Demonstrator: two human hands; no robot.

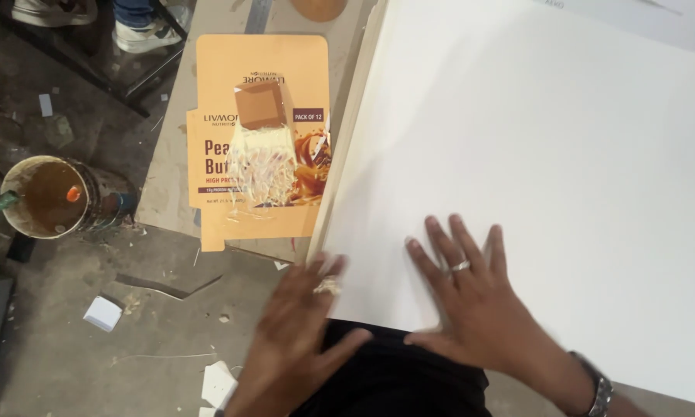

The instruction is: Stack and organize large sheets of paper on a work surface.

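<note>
A large white sheet (pixel 548 170) tops a stack of white boards that fills the right side of the view. My right hand (pixel 471 297) lies flat on the sheet's near edge, fingers spread, with a ring on one finger and a watch at the wrist. My left hand (pixel 301 332) is blurred at the stack's near left corner, fingers apart, touching the edge; it also wears a ring. Neither hand grips anything.
A flattened orange carton (pixel 235 85) smeared with white glue lies on a brown board to the left of the stack. A round tin of brown glue (pixel 50 197) stands on the littered floor at far left. Paper scraps (pixel 103 313) lie near. Someone's shoes (pixel 143 35) show at top left.
</note>
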